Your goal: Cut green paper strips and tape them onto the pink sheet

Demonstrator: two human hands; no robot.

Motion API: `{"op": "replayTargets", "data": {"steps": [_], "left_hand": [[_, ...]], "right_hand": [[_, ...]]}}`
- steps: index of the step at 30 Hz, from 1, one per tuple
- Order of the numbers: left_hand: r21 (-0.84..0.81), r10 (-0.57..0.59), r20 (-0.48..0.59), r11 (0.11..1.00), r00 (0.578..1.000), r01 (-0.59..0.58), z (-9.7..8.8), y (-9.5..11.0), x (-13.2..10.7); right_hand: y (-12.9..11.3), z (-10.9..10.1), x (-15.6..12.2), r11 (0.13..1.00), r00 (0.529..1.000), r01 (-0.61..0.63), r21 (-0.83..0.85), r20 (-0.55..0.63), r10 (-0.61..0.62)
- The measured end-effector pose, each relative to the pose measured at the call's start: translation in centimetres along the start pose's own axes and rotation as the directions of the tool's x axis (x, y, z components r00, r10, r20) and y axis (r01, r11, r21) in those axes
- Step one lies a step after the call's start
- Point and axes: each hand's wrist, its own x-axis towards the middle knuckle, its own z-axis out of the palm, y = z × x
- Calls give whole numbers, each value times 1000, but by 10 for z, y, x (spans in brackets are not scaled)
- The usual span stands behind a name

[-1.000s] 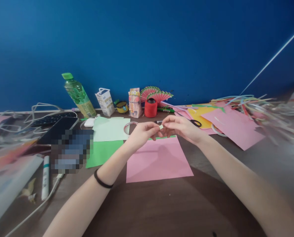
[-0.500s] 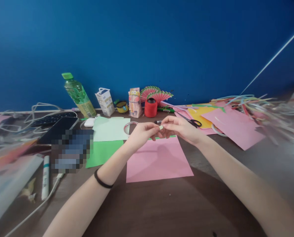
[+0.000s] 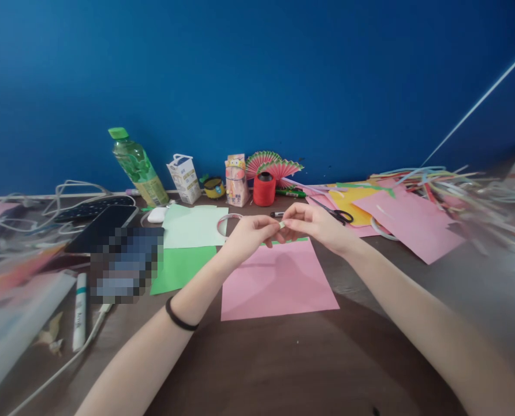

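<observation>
Both hands meet above the far edge of a pink paper sheet [image 3: 279, 283]. A small pale piece [image 3: 282, 225], perhaps tape or paper, is pinched between the fingertips; its kind is too small to make out. My left hand [image 3: 253, 234] closes on it from the left, thumb and forefinger together. From the right, my right hand [image 3: 309, 224] pinches the same piece. Behind my left wrist lies a roll of tape [image 3: 223, 222], on a pale green sheet [image 3: 192, 225]. A strip of green paper shows under the pink sheet's far edge.
Scissors [image 3: 344, 216] and coloured papers [image 3: 409, 219] lie at the right. Along the blue wall stand a green bottle [image 3: 138, 167], two cartons, a red spool [image 3: 264, 189] and a folded paper fan [image 3: 279, 167]. A phone [image 3: 127, 263], marker [image 3: 79, 312] and cables are at the left.
The fingertips have shifted very slightly around the small pale piece, and less of it shows now. Everything else stays in place.
</observation>
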Motion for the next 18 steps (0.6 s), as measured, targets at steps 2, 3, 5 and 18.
{"op": "replayTargets", "data": {"steps": [2,3,5,18], "left_hand": [[-3,-4,-13,1000,1000,4,0,0,0],[-7,-7,-17,1000,1000,7,0,1,0],[-10,-9,-23,1000,1000,9,0,1,0],[88,-88,96,993,991,80,-9,7,0]], "right_hand": [[-1,-1,0,1000,1000,6,-3,-8,-6],[-1,-1,-1,1000,1000,5,6,-9,-5],[-2,-1,-1,1000,1000,4,21,-13,-3],[2,1,1,977,990,52,-209,-121,-78]]}}
